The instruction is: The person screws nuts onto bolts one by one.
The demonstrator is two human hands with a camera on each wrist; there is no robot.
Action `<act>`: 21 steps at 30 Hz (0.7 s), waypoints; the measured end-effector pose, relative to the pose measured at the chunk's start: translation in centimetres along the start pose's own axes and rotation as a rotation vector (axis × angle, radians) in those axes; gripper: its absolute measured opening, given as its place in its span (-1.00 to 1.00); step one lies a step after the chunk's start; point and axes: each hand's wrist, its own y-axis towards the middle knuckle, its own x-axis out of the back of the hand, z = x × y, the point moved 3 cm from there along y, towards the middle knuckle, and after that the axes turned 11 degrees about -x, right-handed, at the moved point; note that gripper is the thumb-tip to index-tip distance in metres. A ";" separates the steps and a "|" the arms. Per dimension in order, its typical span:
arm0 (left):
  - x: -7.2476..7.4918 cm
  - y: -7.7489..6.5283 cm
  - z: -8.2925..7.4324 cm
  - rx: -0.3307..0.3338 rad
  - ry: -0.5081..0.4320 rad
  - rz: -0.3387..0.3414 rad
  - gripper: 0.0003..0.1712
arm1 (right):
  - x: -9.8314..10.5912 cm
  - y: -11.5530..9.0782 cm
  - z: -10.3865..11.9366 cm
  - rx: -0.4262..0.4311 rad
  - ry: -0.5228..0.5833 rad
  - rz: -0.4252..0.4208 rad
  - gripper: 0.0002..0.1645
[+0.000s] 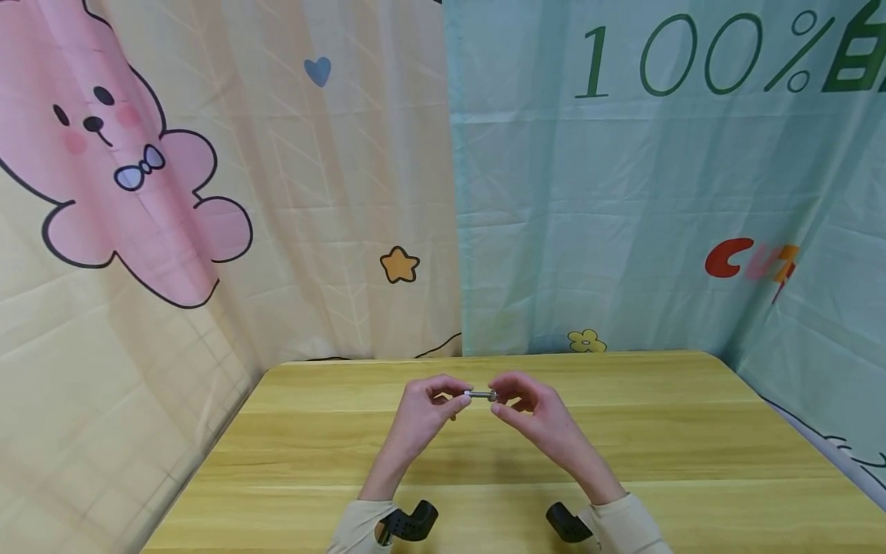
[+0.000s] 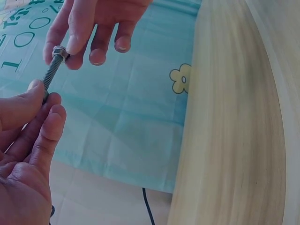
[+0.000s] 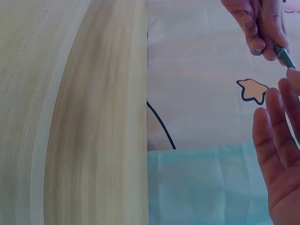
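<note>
A metal bolt (image 1: 479, 395) is held level above the table, between my two hands. My left hand (image 1: 422, 412) pinches one end of it between thumb and fingers. At the other end sits a hex nut (image 2: 59, 52), its threaded shank (image 2: 50, 73) bare between the hands. My right hand (image 1: 538, 406) has its thumb and index finger around the nut, the other fingers hanging loosely apart in the left wrist view. The right wrist view shows only a short piece of the bolt (image 3: 287, 58), with part of the right hand cut off by the frame edge.
Below the hands lies a wood-grain table (image 1: 332, 446). Printed curtains hang behind it, a beige one (image 1: 332, 192) at left and a light blue one (image 1: 595, 200) at right. Black camera mounts (image 1: 414, 521) are worn at both wrists.
</note>
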 end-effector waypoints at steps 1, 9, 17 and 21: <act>0.0 0.0 0.0 -0.001 0.001 0.001 -0.90 | 0.0 0.0 0.0 0.002 0.001 0.003 -0.74; -0.1 0.0 0.2 0.007 0.016 0.005 -0.91 | 0.0 0.1 -0.8 -0.020 0.010 0.021 -0.77; -0.2 -0.1 0.2 0.011 0.000 0.009 -0.89 | -0.1 0.1 -1.1 -0.119 -0.003 0.010 -0.71; -0.3 0.0 0.2 0.004 -0.008 0.009 -0.90 | -0.1 0.1 -1.1 -0.139 -0.014 -0.010 -0.68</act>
